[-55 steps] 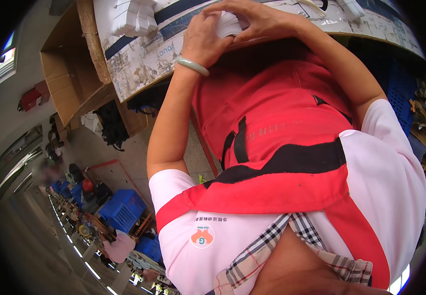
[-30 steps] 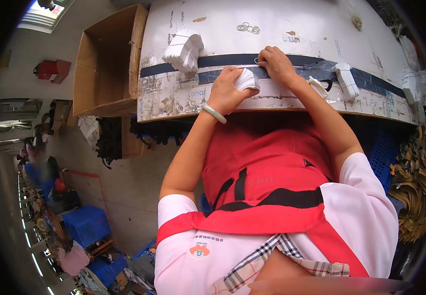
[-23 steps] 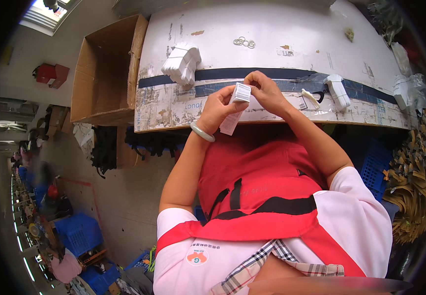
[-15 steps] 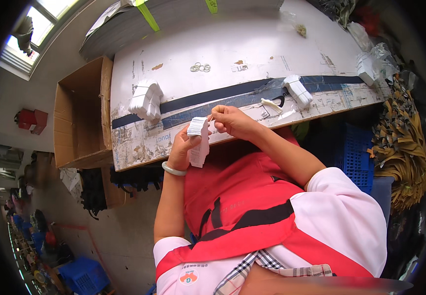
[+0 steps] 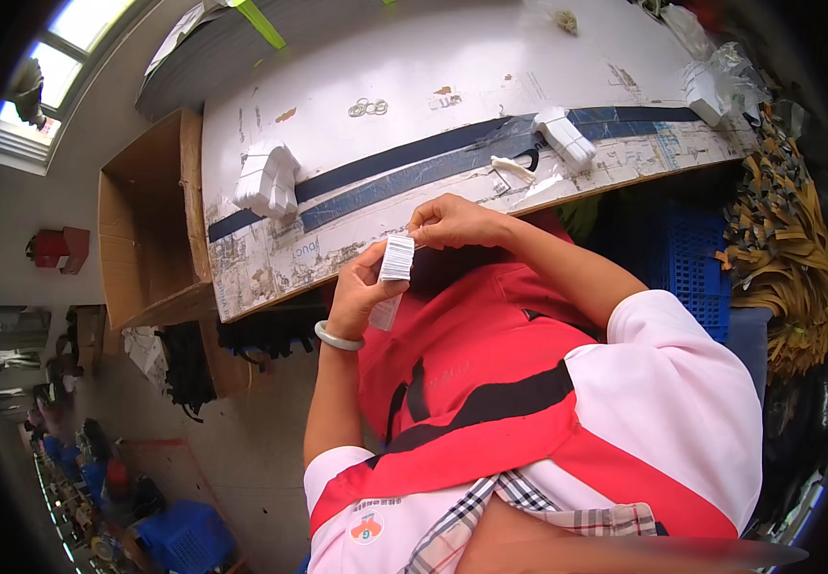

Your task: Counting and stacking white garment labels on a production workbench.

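My left hand [image 5: 357,292] grips a thick stack of white paper tags [image 5: 396,260] in front of the table's near edge, the stack's layered end turned up. At the stack's upper right corner my right hand [image 5: 455,221] is closed in a pinch, thumb against fingertips. What it pinches is too small to make out. On the table, a banded bundle of white tags [image 5: 268,179] stands to the left. Another white bundle [image 5: 565,139] lies to the right, beside a small cream-coloured strip [image 5: 512,169].
The worn white table [image 5: 337,153] carries several pale rings [image 5: 368,108] and dark blue strips [image 5: 404,177]. An open cardboard box [image 5: 146,225] stands at its left end. Right are a white stack in clear plastic [image 5: 710,93], a blue crate [image 5: 699,277] and hanging brown straps [image 5: 782,277].
The stack of tags has tilted so its layered end shows more, and it sits slightly further right. My right hand stays pinched at its corner. The view has shifted a little.
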`<state>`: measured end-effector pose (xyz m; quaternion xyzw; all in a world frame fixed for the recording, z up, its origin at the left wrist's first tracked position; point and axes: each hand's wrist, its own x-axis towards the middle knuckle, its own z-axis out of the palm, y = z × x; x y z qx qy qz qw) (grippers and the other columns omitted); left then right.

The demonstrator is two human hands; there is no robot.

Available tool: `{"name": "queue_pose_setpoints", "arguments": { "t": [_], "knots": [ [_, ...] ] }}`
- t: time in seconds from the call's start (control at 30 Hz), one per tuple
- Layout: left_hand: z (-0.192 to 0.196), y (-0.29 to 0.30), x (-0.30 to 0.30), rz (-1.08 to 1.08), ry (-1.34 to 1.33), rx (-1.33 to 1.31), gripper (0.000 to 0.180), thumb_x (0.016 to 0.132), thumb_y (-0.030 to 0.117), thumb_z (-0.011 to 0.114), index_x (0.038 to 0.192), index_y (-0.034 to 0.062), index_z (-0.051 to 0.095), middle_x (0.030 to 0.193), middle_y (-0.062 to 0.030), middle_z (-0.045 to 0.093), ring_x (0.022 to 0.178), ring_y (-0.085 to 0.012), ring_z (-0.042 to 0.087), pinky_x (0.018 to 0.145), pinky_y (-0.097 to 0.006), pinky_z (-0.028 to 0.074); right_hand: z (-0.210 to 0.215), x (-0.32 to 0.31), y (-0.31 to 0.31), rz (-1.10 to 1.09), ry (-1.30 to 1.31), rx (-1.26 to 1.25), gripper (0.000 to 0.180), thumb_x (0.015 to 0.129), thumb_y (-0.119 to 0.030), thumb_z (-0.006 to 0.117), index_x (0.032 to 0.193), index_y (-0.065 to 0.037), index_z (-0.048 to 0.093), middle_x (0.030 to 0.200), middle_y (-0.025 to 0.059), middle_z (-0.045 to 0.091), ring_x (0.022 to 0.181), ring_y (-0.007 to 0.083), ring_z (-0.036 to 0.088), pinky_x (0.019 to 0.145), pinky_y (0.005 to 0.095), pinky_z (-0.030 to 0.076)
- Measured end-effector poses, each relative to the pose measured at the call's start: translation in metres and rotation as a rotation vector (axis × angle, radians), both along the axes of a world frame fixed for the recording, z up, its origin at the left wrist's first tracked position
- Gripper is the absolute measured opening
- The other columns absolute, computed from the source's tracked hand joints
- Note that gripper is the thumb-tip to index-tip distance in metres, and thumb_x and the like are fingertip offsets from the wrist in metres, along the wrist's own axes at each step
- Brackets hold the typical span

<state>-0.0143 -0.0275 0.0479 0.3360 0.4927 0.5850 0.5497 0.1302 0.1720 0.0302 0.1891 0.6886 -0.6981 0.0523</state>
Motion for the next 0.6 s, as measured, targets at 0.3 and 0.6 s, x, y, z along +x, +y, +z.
{"name": "queue_pose_setpoints", "arguments": {
  "t": [0.3, 0.6],
  "knots": [
    [-0.008, 0.020, -0.009, 0.193, 0.275, -0.056, 0.067, 0.077, 0.008, 0.085, 0.134, -0.0038, 0.052, 0.116, -0.0114, 0.066, 0.104, -0.0174, 0.065, 0.090, -0.030, 0.054, 0.033, -0.020, -0.006, -0.086, 0.110, -0.345, 0.026, 0.098, -0.025, 0.067, 0.115, -0.006, 0.070, 0.064, -0.0074, 0.046, 0.053, 0.0021, 0.033, 0.046, 0.0189, 0.024],
    [-0.035, 0.034, -0.012, 0.334, 0.422, -0.103, 0.058, 0.076, 0.016, 0.086, 0.126, -0.0011, 0.064, 0.112, -0.0100, 0.070, 0.098, -0.0147, 0.066, 0.085, -0.029, 0.055, 0.031, -0.007, -0.050, -0.232, 0.350, 0.578, 0.024, 0.093, -0.014, 0.067, 0.114, -0.004, 0.071, 0.083, 0.0151, 0.071, 0.070, 0.0230, 0.069, 0.065, 0.0328, 0.053]
  ]
}}
